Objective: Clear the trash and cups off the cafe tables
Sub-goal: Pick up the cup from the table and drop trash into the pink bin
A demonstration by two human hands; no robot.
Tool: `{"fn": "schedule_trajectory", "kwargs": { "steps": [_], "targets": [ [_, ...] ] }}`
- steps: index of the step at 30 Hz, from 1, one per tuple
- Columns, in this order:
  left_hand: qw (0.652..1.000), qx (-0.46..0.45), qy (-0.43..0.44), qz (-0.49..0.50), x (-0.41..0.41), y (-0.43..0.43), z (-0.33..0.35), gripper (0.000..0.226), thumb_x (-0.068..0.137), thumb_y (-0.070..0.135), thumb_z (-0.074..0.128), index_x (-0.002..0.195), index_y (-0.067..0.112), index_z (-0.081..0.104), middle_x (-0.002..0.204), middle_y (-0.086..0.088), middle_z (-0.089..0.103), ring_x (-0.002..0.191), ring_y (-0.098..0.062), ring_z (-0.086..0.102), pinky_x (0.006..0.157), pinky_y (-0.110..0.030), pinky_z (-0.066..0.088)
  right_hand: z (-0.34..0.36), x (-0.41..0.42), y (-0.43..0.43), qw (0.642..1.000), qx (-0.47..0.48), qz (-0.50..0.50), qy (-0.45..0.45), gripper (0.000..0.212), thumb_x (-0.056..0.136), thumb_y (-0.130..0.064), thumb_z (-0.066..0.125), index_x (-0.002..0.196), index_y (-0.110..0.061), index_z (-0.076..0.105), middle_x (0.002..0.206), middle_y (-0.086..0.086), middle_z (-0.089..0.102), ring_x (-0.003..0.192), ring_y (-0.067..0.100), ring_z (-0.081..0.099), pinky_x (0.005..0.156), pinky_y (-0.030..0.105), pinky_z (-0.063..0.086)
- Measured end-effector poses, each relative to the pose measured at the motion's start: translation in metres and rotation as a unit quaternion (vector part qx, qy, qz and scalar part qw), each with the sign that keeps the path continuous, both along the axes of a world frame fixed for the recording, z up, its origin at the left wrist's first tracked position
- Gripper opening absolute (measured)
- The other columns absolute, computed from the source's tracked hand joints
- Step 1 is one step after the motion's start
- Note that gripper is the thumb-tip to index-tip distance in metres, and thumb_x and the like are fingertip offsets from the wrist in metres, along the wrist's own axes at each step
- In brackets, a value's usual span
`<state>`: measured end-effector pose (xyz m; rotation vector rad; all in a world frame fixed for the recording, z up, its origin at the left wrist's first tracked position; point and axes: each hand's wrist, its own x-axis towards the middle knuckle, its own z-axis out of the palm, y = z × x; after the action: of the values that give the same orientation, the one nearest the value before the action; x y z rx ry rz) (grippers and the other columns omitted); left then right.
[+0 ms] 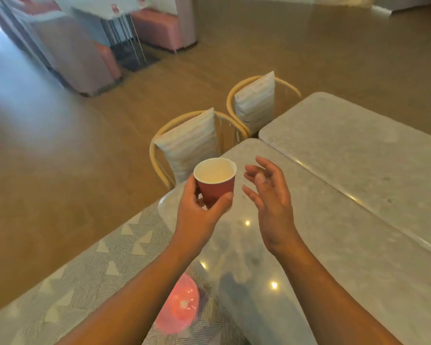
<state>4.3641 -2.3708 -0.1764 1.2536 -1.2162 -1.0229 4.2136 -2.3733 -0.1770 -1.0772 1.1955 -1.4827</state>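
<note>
Left hand (199,207) grip holding red cup (215,181) upright above desk (309,232) edge. Right hand (269,195) just beside cup, grip wide, empty, nearer for handover.

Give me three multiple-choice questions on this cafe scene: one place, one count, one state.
1. Where is the cup? A on the table B in the left hand C on a chair
2. How many chairs stand by the tables? A one B two C four
3. How is the right hand? A clenched B gripping a lid C open, empty
Answers: B, fingers curl round the red cup; B, two cushioned backs show; C, its fingers are spread beside the cup.
</note>
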Motion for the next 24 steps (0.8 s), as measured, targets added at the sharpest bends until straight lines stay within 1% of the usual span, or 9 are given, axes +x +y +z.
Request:
{"fn": "schedule_trajectory", "kwargs": {
  "steps": [3,6,8,10,12,14,16,20,24],
  "targets": [
    [0.999,-0.009,0.008,0.03,0.053,0.025,0.003,0.066,0.071,0.045,0.084,0.131,0.044,0.055,0.119,0.026,0.07,0.113,0.001,0.067,0.084,-0.016,0.056,0.005,0.055,0.014,0.999,-0.006,0.04,-0.005,0.038,0.094,-0.061,0.062,0.131,-0.054,0.059,0.127,-0.024,0.068,0.127,0.002,0.063,0.096,0.017,0.056],
    [0.998,-0.022,0.015,0.056,0.111,0.055,0.003,0.074,0.075,0.041,0.085,0.141,0.03,0.054,0.124,0.02,0.07,0.117,-0.002,0.066,0.085,-0.016,0.056,0.01,0.117,0.035,0.996,-0.015,0.083,-0.015,0.041,0.096,-0.051,0.064,0.136,-0.043,0.058,0.127,-0.016,0.069,0.126,0.008,0.065,0.102,0.026,0.057],
    [0.997,-0.026,0.02,0.069,0.154,0.078,0.001,0.077,0.076,0.04,0.085,0.144,0.026,0.052,0.127,0.017,0.068,0.119,-0.003,0.066,0.087,-0.017,0.056,0.011,0.162,0.055,0.993,-0.019,0.115,-0.017,0.043,0.096,-0.042,0.065,0.138,-0.038,0.057,0.128,-0.009,0.069,0.126,0.011,0.065,0.104,0.031,0.057],
    [0.996,-0.028,0.023,0.079,0.197,0.103,-0.002,0.079,0.077,0.039,0.086,0.145,0.028,0.049,0.131,0.018,0.065,0.125,-0.003,0.062,0.092,-0.02,0.057,0.008,0.206,0.079,0.99,-0.017,0.141,-0.009,0.049,0.093,-0.039,0.071,0.139,-0.038,0.055,0.128,-0.01,0.07,0.125,0.01,0.066,0.101,0.03,0.058],
    [0.996,-0.025,0.03,0.084,0.231,0.123,-0.007,0.082,0.077,0.037,0.086,0.147,0.029,0.044,0.139,0.014,0.061,0.132,-0.005,0.059,0.099,-0.027,0.057,0.002,0.242,0.1,0.987,-0.006,0.16,-0.011,0.062,0.086,-0.041,0.079,0.142,-0.04,0.051,0.129,-0.013,0.069,0.125,0.007,0.065,0.094,0.025,0.058],
    [0.996,-0.015,0.029,0.088,0.26,0.141,-0.015,0.075,0.077,0.035,0.087,0.14,0.038,0.047,0.135,0.017,0.062,0.131,-0.005,0.06,0.096,-0.026,0.058,-0.005,0.274,0.118,0.985,0.013,0.173,-0.017,0.075,0.076,-0.044,0.084,0.143,-0.041,0.051,0.136,-0.009,0.067,0.128,0.009,0.064,0.091,0.025,0.059],
    [0.996,0.005,0.025,0.084,0.282,0.154,-0.026,0.068,0.079,0.027,0.088,0.131,0.043,0.049,0.126,0.025,0.064,0.126,-0.002,0.061,0.092,-0.022,0.057,-0.013,0.298,0.134,0.982,0.032,0.185,-0.006,0.08,0.072,-0.043,0.086,0.143,-0.04,0.052,0.141,-0.006,0.064,0.129,0.01,0.063,0.091,0.025,0.059],
    [0.996,0.031,0.025,0.079,0.311,0.171,-0.055,0.066,0.078,0.01,0.087,0.126,0.036,0.05,0.119,0.031,0.066,0.118,0.004,0.063,0.088,-0.018,0.056,-0.037,0.327,0.15,0.979,0.066,0.189,0.025,0.072,0.075,-0.028,0.087,0.139,-0.037,0.056,0.136,-0.01,0.065,0.123,0.001,0.064,0.09,0.02,0.057],
    [0.995,0.064,0.031,0.07,0.323,0.174,-0.096,0.067,0.078,0.014,0.087,0.131,0.033,0.051,0.124,0.021,0.066,0.12,0.0,0.063,0.093,-0.024,0.058,-0.077,0.341,0.146,0.972,0.103,0.193,0.079,0.064,0.08,-0.02,0.088,0.135,-0.036,0.059,0.129,-0.017,0.068,0.122,0.0,0.063,0.095,0.023,0.058]
  ]
}}
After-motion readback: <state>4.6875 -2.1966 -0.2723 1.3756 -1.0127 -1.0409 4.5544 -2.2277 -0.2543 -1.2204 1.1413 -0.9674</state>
